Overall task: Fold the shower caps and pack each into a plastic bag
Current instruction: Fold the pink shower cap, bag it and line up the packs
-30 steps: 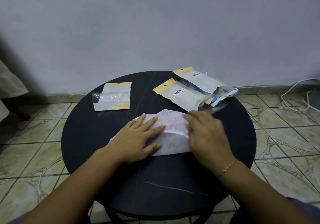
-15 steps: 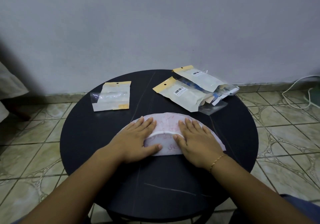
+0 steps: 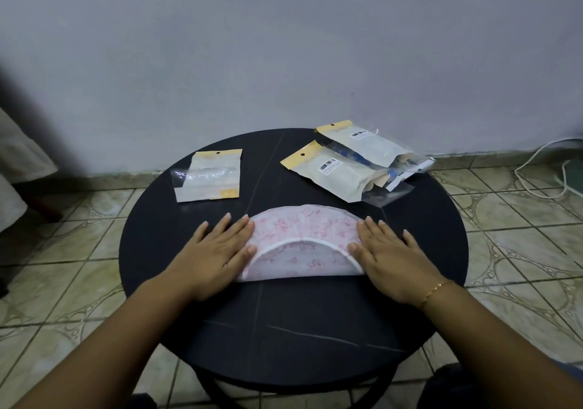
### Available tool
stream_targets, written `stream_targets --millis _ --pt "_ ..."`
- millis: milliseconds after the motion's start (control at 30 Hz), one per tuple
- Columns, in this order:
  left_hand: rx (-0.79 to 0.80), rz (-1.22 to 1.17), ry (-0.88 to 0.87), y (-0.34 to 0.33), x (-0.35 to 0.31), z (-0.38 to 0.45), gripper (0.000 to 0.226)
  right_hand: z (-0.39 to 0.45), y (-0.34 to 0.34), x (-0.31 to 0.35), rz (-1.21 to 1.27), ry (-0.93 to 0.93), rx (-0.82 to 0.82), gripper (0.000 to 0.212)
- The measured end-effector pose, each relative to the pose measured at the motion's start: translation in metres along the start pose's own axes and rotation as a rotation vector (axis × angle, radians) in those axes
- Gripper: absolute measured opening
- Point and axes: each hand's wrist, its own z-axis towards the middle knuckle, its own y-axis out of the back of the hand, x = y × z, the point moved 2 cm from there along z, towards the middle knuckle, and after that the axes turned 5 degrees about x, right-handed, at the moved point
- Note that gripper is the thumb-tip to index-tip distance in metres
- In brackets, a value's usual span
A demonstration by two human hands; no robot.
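Round black table [image 3: 293, 329] — pink shower cap [image 3: 303, 238], plastic bags [image 3: 334, 173], both hands flat

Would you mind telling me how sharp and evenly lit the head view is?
Head view: dim, soft light; shower cap and both flat hands, left hand, right hand, sharp; glare on the clear bag; left edge dark and blurred; wide-angle bending at the borders.

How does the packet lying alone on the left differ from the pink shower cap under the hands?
The lone packet is rectangular, untouched; the shower cap is a half-round, pressed flat by the left hand and right hand. The packet has yellow ends; the cap a pink print. Both lie flat on the black table.
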Motion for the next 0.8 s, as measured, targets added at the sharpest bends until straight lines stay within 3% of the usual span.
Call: stream_targets --millis 67,167,233,300,400,533,633,800 --pt "-0.023 0.003 0.06 0.005 -0.003 -0.002 0.1 -0.004 0.005 0.006 0.036 -0.011 -0.067 0.065" --pt "-0.196 -0.049 0.119 0.023 -0.015 -0.007 0.091 -0.013 0.021 0.023 0.079 0.039 -0.409 0.061" --pt "-0.337 -0.074 0.023 0.033 -0.032 -0.008 0.085 -0.019 0.031 0.037 0.142 0.155 -0.596 0.057" --pt "-0.376 -0.08 -0.118 0.033 -0.053 -0.005 0.085 -0.015 0.031 0.053 0.15 0.281 -0.561 0.054" --pt "-0.297 -0.042 -0.209 0.017 -0.072 0.008 0.091 0.004 0.017 0.068 0.084 0.368 -0.393 0.066" --pt "-0.148 -0.008 -0.169 0.003 -0.068 0.028 0.077 0.027 0.009 0.066 0.023 0.286 -0.215 0.051" --pt "-0.032 -0.002 -0.109 -0.004 -0.065 0.036 0.053 0.035 0.001 0.062 -0.07 0.226 -0.089 0.053" --pt "-0.001 0.011 -0.069 -0.008 -0.064 0.042 0.051 0.039 -0.005 0.059 -0.115 0.197 -0.097 0.054"
